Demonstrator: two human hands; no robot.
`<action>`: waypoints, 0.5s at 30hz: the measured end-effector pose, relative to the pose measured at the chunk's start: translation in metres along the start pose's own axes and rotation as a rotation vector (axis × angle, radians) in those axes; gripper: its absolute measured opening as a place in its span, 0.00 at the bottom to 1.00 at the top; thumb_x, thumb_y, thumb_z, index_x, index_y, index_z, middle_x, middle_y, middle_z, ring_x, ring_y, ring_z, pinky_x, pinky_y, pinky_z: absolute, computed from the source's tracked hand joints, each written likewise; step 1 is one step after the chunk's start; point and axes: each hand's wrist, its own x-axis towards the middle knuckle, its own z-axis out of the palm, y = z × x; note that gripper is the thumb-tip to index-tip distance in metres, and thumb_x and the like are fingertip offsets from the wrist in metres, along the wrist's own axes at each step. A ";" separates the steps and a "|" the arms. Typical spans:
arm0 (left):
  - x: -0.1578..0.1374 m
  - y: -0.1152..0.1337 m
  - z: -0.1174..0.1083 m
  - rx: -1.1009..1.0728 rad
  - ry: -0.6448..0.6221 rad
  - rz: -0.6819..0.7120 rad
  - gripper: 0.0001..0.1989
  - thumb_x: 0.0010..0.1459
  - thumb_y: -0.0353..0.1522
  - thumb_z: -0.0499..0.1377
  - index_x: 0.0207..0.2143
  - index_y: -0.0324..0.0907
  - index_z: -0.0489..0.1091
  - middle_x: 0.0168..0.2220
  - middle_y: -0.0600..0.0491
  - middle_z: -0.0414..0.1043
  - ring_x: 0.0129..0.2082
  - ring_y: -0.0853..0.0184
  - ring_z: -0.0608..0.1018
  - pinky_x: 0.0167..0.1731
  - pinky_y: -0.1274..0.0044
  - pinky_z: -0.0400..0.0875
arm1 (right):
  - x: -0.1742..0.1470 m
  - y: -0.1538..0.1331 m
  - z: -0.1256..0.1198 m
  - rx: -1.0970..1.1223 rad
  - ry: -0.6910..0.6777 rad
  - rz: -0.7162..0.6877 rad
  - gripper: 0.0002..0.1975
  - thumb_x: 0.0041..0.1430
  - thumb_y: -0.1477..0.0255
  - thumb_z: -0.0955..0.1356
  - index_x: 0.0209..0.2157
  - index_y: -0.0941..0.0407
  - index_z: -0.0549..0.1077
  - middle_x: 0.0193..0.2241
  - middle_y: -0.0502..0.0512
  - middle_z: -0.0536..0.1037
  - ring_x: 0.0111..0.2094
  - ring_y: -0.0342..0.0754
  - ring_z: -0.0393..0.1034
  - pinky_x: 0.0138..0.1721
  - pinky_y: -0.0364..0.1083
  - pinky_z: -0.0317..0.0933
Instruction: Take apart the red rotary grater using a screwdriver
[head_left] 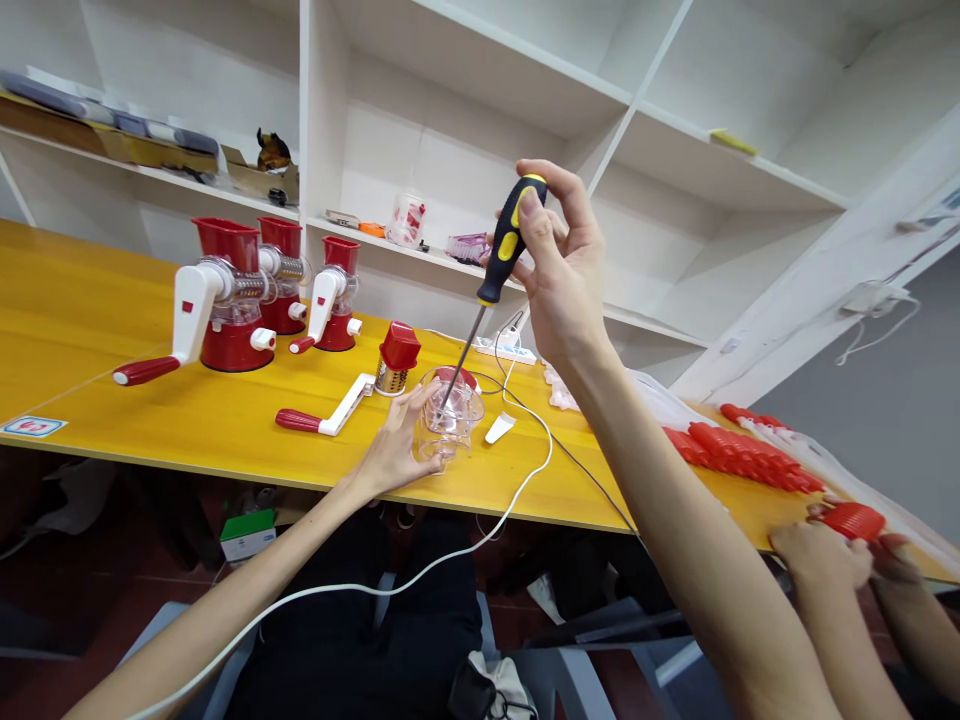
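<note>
Clear housing (466, 425): near-middle of yellow table (225, 415), left hand (396, 440) curled round its left side. Screwdriver (498, 262): gripped in right hand (564, 265), shaft slanting into housing. Step, apparently: screwdriving; next move calls for housing steadied, tip seated. Left: loose crank (349, 404).

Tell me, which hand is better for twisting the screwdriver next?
Probably the right hand: it grips the screwdriver, which points down into the clear plastic piece. The left hand is busy holding that piece's side.
</note>
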 end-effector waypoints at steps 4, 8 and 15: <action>0.000 0.002 -0.001 0.012 -0.002 -0.007 0.51 0.49 0.29 0.66 0.70 0.55 0.41 0.70 0.48 0.50 0.68 0.51 0.56 0.64 0.56 0.61 | 0.001 -0.002 0.001 -0.050 0.070 -0.033 0.26 0.51 0.47 0.73 0.47 0.47 0.73 0.36 0.51 0.75 0.41 0.47 0.73 0.46 0.49 0.73; 0.000 0.004 -0.003 0.022 -0.016 -0.018 0.51 0.50 0.29 0.66 0.70 0.54 0.40 0.70 0.48 0.49 0.69 0.51 0.55 0.65 0.56 0.60 | 0.001 -0.001 -0.001 -0.129 0.055 -0.090 0.23 0.56 0.49 0.70 0.48 0.47 0.72 0.36 0.52 0.75 0.41 0.47 0.73 0.45 0.49 0.73; 0.000 0.005 -0.003 0.017 -0.010 -0.027 0.51 0.50 0.29 0.65 0.69 0.55 0.41 0.70 0.49 0.49 0.68 0.52 0.55 0.64 0.56 0.61 | 0.003 0.002 -0.002 -0.074 0.058 -0.071 0.23 0.55 0.49 0.71 0.45 0.49 0.69 0.36 0.52 0.76 0.45 0.50 0.75 0.48 0.51 0.72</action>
